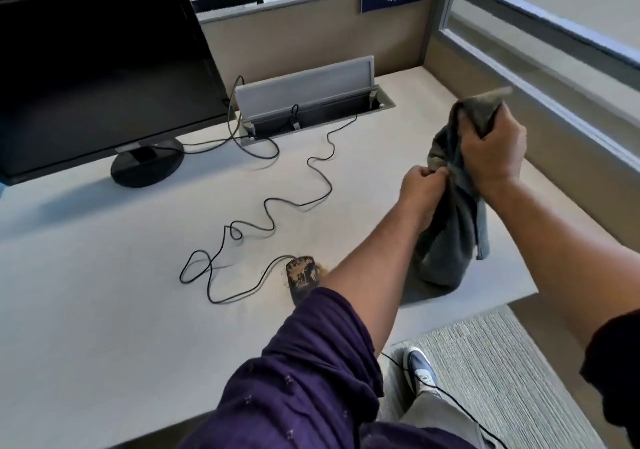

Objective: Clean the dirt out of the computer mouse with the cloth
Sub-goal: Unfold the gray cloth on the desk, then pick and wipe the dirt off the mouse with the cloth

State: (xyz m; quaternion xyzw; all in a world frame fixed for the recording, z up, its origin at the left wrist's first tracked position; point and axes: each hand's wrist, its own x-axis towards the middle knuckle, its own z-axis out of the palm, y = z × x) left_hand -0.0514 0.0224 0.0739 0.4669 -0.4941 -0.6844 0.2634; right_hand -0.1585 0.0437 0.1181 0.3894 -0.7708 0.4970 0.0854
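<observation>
The dirt-caked mouse (303, 275) sits on the desk (104, 327), partly hidden by the left forearm. Beyond it, the left hand (420, 189) pinches a fold of the grey cloth (453, 213), while the right hand (493, 158) grips its top, holding it above the desk. Farther back, the mouse's cable (294, 203) snakes toward the monitor (100, 68).

Below my left hand (420, 189) the mouse (303, 277) sits on open desk (104, 293), its looping cable (263, 213) trailing beyond. The hanging cloth (450, 227) blocks between my hands; a partition (554, 78) walls off behind my right hand (491, 158).
</observation>
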